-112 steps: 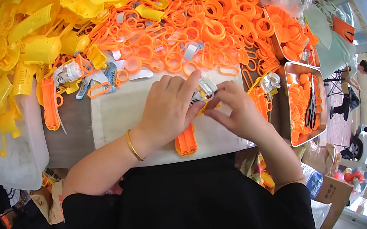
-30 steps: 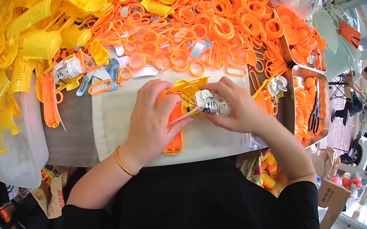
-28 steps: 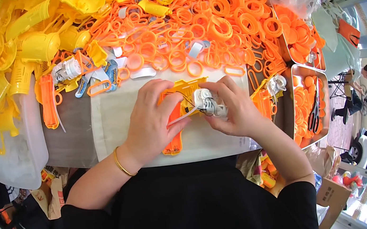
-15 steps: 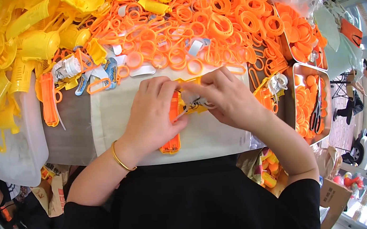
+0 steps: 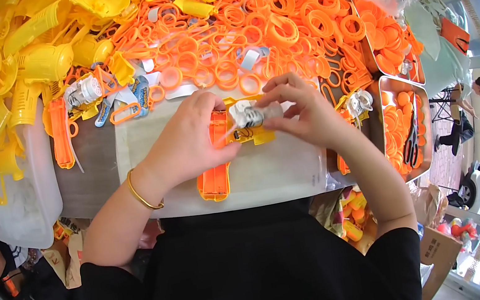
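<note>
My left hand (image 5: 184, 135) is closed round an orange plastic housing (image 5: 215, 183), its long hollow handle pointing toward me. A yellow shell half (image 5: 264, 136) joins it on the right, its open side up. Inside that shell sits a white mechanism (image 5: 240, 111) with dark wires. With thumb and fingers, my right hand (image 5: 308, 115) pinches a small translucent plastic piece (image 5: 272, 111) beside the mechanism. Motion blurs this piece, and its exact shape is unclear. The housing rests over a pale work mat (image 5: 275, 176).
Yellow shells (image 5: 44, 61) heap up at the far left over a translucent bin (image 5: 19, 204). Orange rings (image 5: 226, 72) and clips cover the table's back. Metal trays (image 5: 382, 127) with orange discs and black scissors (image 5: 411, 138) stand right. Another orange housing (image 5: 61, 134) lies left.
My right hand has drawn back a little and opened up the view of the white mechanism. My left hand and the orange housing have shifted slightly left.
</note>
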